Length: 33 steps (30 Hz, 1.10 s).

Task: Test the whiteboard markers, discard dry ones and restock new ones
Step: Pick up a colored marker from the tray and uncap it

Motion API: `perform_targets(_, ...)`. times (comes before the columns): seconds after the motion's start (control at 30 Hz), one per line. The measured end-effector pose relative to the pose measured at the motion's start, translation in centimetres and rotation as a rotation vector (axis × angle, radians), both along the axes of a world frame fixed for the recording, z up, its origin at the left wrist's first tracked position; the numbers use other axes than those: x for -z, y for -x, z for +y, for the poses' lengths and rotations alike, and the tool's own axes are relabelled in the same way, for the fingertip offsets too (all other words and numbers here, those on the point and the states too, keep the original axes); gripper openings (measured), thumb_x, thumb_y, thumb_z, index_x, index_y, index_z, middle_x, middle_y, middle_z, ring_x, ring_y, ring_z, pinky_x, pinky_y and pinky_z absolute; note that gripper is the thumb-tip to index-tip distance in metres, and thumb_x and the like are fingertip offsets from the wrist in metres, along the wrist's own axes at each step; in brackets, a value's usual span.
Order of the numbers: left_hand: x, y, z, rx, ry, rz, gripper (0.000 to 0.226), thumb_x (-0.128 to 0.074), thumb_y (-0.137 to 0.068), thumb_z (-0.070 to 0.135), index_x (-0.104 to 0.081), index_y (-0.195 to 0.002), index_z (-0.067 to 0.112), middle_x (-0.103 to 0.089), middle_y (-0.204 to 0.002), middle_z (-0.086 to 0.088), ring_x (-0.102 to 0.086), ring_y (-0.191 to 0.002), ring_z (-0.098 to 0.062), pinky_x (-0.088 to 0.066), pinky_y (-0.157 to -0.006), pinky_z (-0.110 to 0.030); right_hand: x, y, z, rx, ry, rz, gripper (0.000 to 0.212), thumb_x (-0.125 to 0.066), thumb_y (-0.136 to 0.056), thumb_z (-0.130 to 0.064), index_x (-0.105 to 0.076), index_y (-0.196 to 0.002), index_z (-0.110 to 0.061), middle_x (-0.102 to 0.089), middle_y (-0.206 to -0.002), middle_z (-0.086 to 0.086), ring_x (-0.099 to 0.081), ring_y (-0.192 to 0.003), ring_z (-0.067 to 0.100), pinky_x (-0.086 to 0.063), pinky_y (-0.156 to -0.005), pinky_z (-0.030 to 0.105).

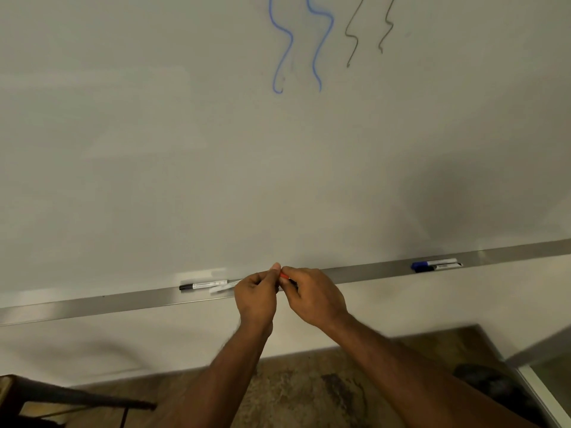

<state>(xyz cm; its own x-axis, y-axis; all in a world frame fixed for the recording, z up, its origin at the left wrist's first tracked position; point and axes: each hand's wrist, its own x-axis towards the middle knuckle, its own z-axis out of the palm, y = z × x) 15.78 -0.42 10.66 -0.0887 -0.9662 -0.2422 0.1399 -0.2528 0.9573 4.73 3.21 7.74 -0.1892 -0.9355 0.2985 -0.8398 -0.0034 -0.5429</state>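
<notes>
A red marker (283, 275) sits between the two hands, just in front of the middle of the tray (370, 270). Only a short red stretch of it shows, and the rest is hidden by fingers. The left hand (256, 293) has its fingers and thumb curled round one end, and the right hand (312, 293) pinches the other end, so the hands nearly touch. On the tray just left of the hands lie a black-capped marker (197, 286) and a white marker (220, 288), side by side. Well towards the tray's right end a blue-capped marker (431, 263) lies against a second marker (448, 267). Above, the whiteboard (185, 149) carries two wavy blue lines (285, 41) and two thin grey lines (355, 35) near its top edge. Below are a brown floor (309, 393) and part of a chair (61, 396) in the lower left corner.
</notes>
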Motion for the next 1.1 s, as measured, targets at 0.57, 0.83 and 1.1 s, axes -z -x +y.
perform_targets(0.57,3.0,-0.7,-4.4,0.106,0.036,-0.066,0.018,-0.065,-0.093,0.023,-0.073,-0.087,0.008,-0.068,-0.081,-0.011,-0.064,-0.076,-0.018,-0.054,-0.069,-0.026,1.0,2.8,0.2,0.067,-0.025,-0.119,0.033,-0.049,-0.098,-0.047,-0.063,-0.112,-0.021,-0.069,-0.09,-0.007,-0.061,-0.072,0.007,-0.05,-0.069,0.017)
perform_targets(0.83,10.3,-0.7,-9.7,0.314,0.176,-0.583,0.02,-0.076,-0.083,0.022,-0.074,-0.1,0.011,-0.073,-0.092,-0.002,-0.068,-0.086,-0.017,-0.056,-0.087,-0.037,2.0,4.4,0.2,0.037,-0.015,-0.194,0.031,-0.05,-0.101,-0.021,-0.06,-0.13,-0.018,-0.068,-0.112,-0.002,-0.061,-0.099,0.012,-0.052,-0.088,0.025)
perform_targets(1.1,15.0,0.7,-11.2,0.382,0.207,-0.8,0.023,-0.072,-0.087,0.025,-0.072,-0.105,0.009,-0.072,-0.098,-0.005,-0.061,-0.087,-0.014,-0.043,-0.081,-0.025,3.9,7.1,0.7,0.079,-0.119,-0.163,0.038,-0.053,-0.099,-0.035,-0.058,-0.134,-0.021,-0.064,-0.128,-0.004,-0.06,-0.115,0.011,-0.049,-0.101,0.029)
